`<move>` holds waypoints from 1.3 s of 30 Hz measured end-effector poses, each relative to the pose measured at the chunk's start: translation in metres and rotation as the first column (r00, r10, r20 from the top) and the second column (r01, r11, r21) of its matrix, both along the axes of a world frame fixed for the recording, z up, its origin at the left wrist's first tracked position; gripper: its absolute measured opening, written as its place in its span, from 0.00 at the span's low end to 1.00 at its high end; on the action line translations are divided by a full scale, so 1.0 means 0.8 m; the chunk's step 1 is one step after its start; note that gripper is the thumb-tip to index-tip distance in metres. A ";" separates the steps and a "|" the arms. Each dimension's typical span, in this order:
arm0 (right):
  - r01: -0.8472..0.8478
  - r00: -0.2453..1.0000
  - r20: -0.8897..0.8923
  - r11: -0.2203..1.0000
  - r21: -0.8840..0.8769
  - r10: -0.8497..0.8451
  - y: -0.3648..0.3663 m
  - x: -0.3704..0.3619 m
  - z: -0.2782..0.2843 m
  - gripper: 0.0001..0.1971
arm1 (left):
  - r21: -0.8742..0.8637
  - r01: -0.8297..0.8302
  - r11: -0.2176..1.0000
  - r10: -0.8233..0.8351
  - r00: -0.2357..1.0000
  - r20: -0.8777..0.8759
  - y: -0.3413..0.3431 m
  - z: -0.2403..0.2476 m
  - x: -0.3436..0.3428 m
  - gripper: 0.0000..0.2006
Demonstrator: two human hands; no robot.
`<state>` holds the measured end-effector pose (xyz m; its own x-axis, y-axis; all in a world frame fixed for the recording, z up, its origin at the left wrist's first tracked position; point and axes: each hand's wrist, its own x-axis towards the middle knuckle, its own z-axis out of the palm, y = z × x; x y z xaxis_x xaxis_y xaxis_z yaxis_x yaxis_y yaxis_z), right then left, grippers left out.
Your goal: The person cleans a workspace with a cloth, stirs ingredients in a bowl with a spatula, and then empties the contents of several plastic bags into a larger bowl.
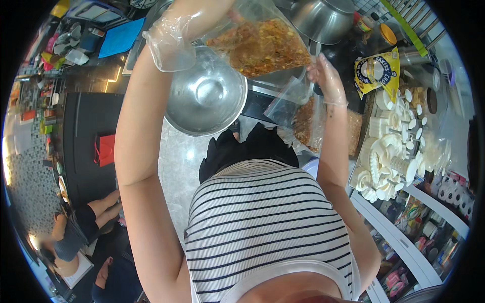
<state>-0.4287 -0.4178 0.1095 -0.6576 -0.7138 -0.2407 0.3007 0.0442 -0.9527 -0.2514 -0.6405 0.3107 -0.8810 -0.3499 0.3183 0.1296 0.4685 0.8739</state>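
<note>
A clear plastic bag (265, 48) of orange-brown flaky mix is tilted up beyond the steel bowl. My left hand (204, 14), in a loose clear plastic glove, reaches to the bag's upper left side and appears to hold it. Its fingers are mostly hidden by the bag and the top edge of the picture. My right hand (328, 81), also gloved, has its fingers bent in at the bag's lower right corner. Below the bag, a large steel mixing bowl (207, 96) shows a bare, shiny inside.
More filled clear bags (308, 123) lie by my right forearm. On the right are a yellow packet (378, 73) and a pile of white plastic pieces (386, 151). A second steel bowl (323, 20) stands behind. Another person (76, 235) is at the lower left.
</note>
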 end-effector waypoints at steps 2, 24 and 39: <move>0.020 0.999 0.047 1.000 -0.003 -0.020 0.010 0.001 -0.007 0.22 | 0.012 0.020 1.000 -0.021 1.000 0.003 0.002 -0.001 -0.012 0.11; -0.021 0.957 -0.289 0.991 -0.130 -0.017 -0.033 0.011 0.013 0.12 | 0.087 -0.154 0.984 0.144 0.984 0.108 0.023 0.019 -0.022 0.14; 0.135 0.989 0.103 0.904 -0.405 -0.102 -0.025 0.010 -0.028 0.13 | 0.237 -0.042 0.970 0.023 0.996 0.084 0.029 0.005 -0.052 0.16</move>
